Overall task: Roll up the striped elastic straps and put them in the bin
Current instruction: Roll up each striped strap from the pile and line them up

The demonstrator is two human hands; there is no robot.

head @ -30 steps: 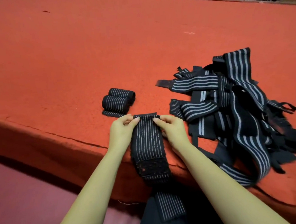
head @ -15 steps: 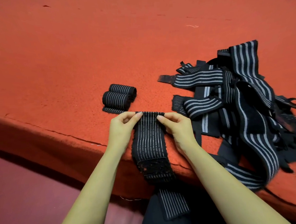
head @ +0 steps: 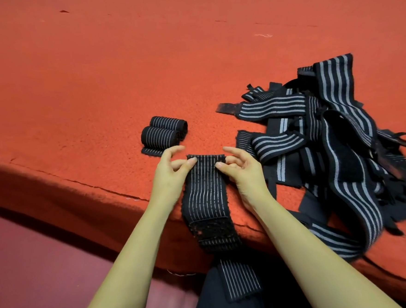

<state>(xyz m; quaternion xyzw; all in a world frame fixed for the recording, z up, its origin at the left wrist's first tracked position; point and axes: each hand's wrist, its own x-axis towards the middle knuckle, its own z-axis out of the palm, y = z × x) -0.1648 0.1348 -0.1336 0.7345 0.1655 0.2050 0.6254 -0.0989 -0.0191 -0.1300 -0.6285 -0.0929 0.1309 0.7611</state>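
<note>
Left hand [head: 169, 174], right hand [head: 243, 171] in pinch

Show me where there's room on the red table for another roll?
Bare red tabletop lies left of and behind the two rolled straps, and between them and the loose strap pile. The right side is crowded.
</note>
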